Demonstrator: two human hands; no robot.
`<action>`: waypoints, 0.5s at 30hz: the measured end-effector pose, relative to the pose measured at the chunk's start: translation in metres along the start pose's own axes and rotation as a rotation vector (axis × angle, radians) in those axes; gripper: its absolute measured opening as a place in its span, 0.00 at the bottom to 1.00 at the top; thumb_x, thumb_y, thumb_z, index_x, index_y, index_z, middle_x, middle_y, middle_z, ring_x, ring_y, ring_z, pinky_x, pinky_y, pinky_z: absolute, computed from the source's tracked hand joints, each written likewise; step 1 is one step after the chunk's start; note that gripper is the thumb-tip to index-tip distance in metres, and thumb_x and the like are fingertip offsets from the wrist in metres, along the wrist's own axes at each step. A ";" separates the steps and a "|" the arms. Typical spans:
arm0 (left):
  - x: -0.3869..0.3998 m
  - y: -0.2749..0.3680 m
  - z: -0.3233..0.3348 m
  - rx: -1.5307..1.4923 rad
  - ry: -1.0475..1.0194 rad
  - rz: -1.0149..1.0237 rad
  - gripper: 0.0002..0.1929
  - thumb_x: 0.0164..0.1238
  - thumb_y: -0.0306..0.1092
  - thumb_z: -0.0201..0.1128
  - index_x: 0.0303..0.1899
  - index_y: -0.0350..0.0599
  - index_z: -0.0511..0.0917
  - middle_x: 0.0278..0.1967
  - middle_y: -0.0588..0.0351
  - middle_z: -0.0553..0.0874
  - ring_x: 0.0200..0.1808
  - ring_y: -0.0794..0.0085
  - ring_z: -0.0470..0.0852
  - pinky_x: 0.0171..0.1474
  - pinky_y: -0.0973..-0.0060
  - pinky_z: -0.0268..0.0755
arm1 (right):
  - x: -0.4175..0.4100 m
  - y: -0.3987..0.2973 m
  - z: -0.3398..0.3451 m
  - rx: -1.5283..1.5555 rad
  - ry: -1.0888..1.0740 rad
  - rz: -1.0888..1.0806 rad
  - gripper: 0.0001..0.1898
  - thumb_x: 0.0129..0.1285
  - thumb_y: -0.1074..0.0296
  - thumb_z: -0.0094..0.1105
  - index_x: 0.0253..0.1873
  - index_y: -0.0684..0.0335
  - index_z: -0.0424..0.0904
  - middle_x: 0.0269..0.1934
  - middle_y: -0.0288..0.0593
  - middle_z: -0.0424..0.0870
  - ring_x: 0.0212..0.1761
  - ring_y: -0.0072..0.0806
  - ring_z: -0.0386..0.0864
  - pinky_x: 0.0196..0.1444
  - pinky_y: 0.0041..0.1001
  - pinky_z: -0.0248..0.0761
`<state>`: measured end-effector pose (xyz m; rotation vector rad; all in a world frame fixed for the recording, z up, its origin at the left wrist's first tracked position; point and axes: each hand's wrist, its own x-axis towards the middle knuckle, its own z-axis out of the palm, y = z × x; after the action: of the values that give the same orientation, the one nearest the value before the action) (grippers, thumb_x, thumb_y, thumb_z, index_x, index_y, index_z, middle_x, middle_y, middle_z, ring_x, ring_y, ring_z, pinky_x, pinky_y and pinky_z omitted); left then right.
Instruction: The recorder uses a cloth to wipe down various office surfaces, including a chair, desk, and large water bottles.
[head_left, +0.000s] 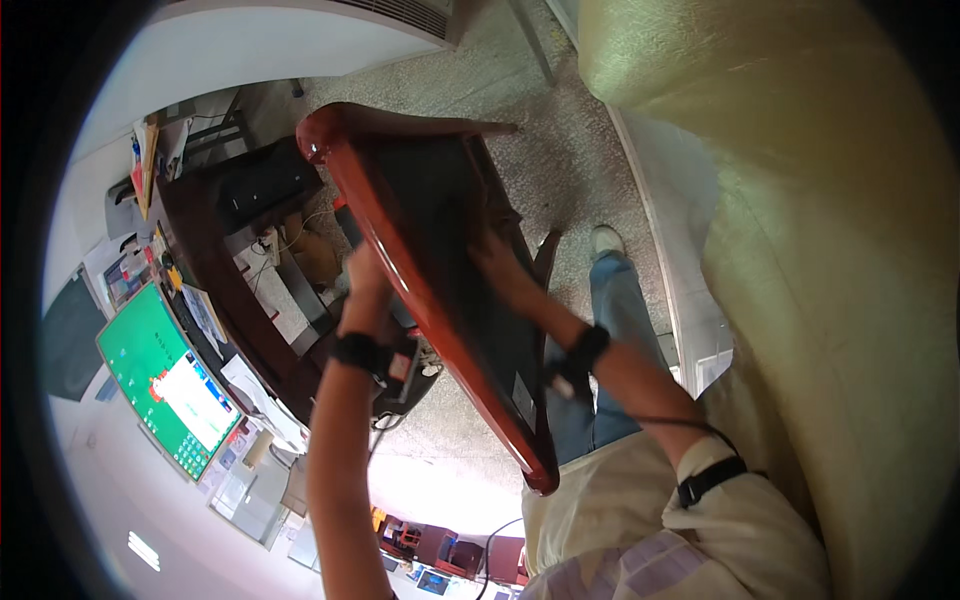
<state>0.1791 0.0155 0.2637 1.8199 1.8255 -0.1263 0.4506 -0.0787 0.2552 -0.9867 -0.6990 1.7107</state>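
Observation:
A piece of red-brown varnished wooden furniture (420, 285) with legs, perhaps a stool or chair, is tilted steeply in front of me. Its dark inner face bears a small white label (523, 401). At its left edge is my left hand (367, 271), blurred, its fingers partly hidden behind the rim. My right hand (491, 251) reaches over the dark face near the far side; its fingers are blurred against the dark surface, so its grip cannot be made out. Black straps with small devices circle both wrists.
To the left stands a dark wooden desk (225, 300) with a lit monitor (169, 382), papers and cables. A pale-green padded or draped surface (810, 225) fills the right side. My shoe (607, 240) rests on the speckled floor (570, 165) beside a low wall edge.

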 end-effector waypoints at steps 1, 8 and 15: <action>-0.025 0.000 0.032 -0.142 -0.045 -0.016 0.20 0.60 0.49 0.57 0.50 0.51 0.77 0.37 0.48 0.85 0.42 0.55 0.83 0.43 0.65 0.76 | -0.021 -0.012 0.004 -0.020 0.049 -0.041 0.31 0.68 0.64 0.41 0.72 0.67 0.45 0.73 0.53 0.47 0.75 0.41 0.45 0.73 0.33 0.41; -0.119 0.078 0.077 -0.403 -0.340 -0.329 0.19 0.65 0.46 0.54 0.52 0.46 0.75 0.44 0.50 0.84 0.48 0.61 0.82 0.47 0.69 0.74 | 0.046 -0.022 -0.059 -0.166 0.125 -0.079 0.26 0.69 0.64 0.44 0.68 0.68 0.55 0.66 0.57 0.62 0.71 0.44 0.55 0.71 0.32 0.47; -0.136 0.091 0.088 -0.527 -0.321 -0.390 0.19 0.65 0.45 0.53 0.53 0.45 0.74 0.45 0.50 0.83 0.48 0.61 0.81 0.47 0.69 0.74 | 0.037 0.038 -0.085 -0.170 0.101 0.078 0.26 0.71 0.61 0.41 0.68 0.69 0.54 0.67 0.57 0.61 0.70 0.44 0.57 0.71 0.31 0.49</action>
<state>0.2829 -0.1374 0.2776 1.0132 1.7489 -0.0673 0.5007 -0.0564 0.1712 -1.2245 -0.7569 1.6764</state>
